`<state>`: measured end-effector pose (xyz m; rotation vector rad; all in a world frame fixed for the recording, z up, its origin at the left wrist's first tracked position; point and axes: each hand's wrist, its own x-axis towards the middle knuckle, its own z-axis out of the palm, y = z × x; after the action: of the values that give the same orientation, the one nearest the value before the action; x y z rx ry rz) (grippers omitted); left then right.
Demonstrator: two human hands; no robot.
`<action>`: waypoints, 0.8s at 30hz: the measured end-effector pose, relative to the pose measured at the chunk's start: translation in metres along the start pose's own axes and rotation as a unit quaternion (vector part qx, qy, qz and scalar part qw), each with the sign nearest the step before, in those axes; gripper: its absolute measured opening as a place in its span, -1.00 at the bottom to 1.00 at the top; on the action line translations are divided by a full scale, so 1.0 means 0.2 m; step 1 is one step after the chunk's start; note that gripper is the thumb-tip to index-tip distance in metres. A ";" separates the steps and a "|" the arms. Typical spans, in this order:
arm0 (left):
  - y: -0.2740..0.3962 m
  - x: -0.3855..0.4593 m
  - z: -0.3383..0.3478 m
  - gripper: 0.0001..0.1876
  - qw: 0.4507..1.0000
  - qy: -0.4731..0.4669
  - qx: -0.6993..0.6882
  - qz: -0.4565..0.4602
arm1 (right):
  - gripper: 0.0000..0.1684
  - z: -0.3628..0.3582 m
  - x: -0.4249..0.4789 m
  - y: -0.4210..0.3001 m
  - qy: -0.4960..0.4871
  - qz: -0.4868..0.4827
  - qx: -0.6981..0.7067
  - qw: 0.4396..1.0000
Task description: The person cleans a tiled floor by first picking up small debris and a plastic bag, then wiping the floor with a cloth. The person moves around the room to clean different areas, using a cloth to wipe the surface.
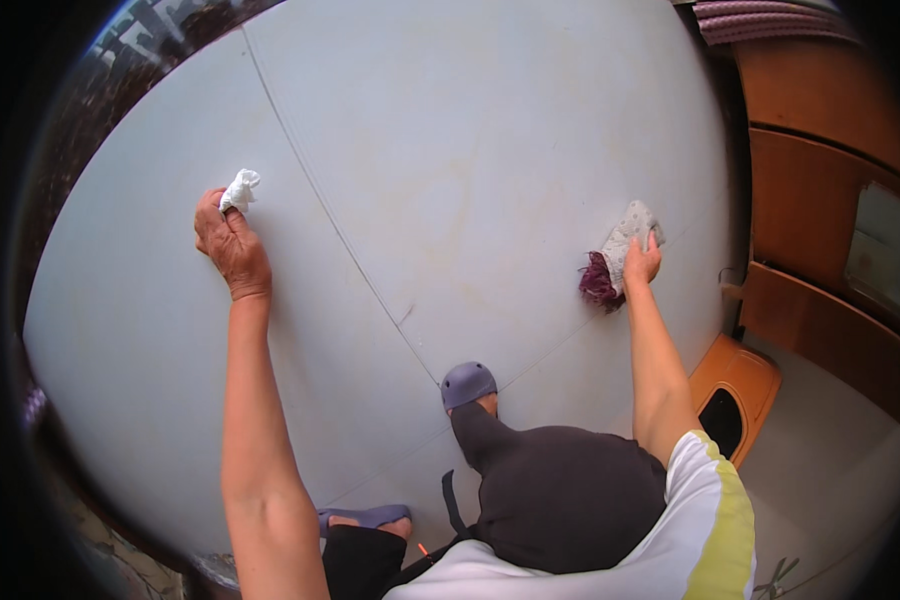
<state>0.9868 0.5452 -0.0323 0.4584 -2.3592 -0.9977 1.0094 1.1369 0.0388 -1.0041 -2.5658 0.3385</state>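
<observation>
My left hand [234, 247] pinches a small crumpled white tissue [240, 190], held out over the pale tiled floor [450, 135]. On the right, my right hand [643, 260] grips a light grey dotted cloth [630, 225] with a dark purple fringe [598, 283] along its near end. The cloth is bunched and appears to lie against the floor tiles. Between the hands, a thin tile joint [337, 232] runs diagonally down to my purple clog [469, 386].
An orange plastic stool [757, 375] stands at my right, beside brown wooden furniture [817, 172]. Pink ribbed fabric [772, 21] shows at the top right. My other clog [375, 516] rests at the lower left. A dark edge curves along the floor's left side.
</observation>
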 end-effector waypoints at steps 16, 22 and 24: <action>-0.08 -0.03 -0.01 -0.74 0.983 -0.028 0.179 -0.041 | -0.40 0.19 -0.93 -1.16 -0.104 -0.432 0.061 0.894; -0.08 -0.02 -0.02 -0.73 0.981 -0.032 0.182 -0.051 | -0.31 0.03 -1.08 -1.06 -0.221 -0.473 0.171 0.835; -0.08 -0.03 -0.03 -0.73 0.981 -0.037 0.184 -0.052 | -0.36 -0.06 -0.98 -0.83 -0.144 -0.435 0.118 0.881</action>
<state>0.9961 0.5347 -0.0426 0.6993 -2.6187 -0.6256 1.0476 0.8840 0.0594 0.3526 -2.8210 0.5400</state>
